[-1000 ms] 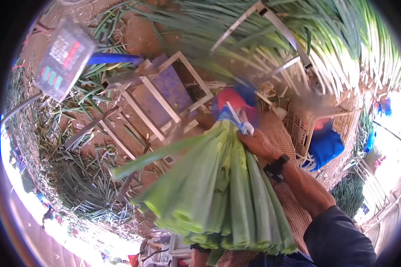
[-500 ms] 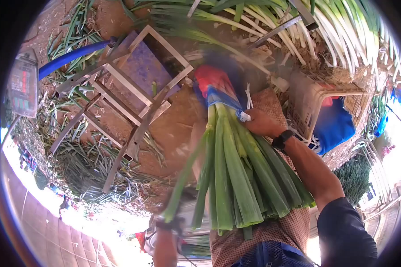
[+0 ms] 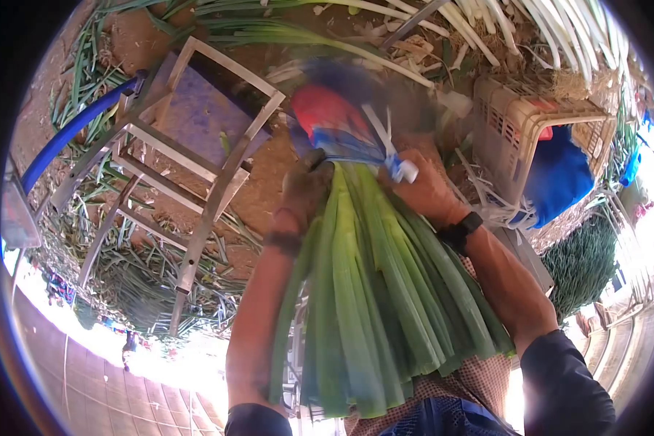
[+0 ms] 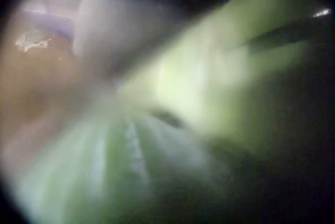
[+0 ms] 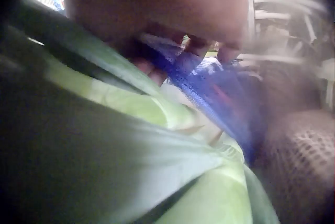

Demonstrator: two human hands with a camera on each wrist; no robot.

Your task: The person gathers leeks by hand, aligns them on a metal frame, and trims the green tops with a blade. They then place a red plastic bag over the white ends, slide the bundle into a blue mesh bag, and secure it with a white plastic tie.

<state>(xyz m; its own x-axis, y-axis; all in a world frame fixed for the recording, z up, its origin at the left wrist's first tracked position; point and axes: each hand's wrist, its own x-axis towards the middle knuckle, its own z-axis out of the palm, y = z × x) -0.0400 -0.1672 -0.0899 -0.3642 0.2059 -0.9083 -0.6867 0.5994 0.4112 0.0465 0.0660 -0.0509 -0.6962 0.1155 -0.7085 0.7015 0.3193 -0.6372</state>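
Note:
In the head view a bundle of leeks lies toward the person, its cut green leaves fanned out. A blue and red plastic wrapper goes round its far end. My right hand grips the wrapper's right edge, where a white-and-blue twisted end sticks out. Curled fingers show against the blue plastic in the right wrist view. On the bundle's left side, my left hand holds it just below the wrapper, its fingers partly hidden and blurred. Blurred leaves fill much of the left wrist view.
A metal frame stands left, beside a blue pole. To the right is a plastic crate with blue cloth. Loose leeks lie at the far right; leaf scraps litter the ground at left.
My left hand has come up from low in the view to the bundle's left side. My right hand stays at the wrapper. The view has shifted, and the frame and scale now appear farther left.

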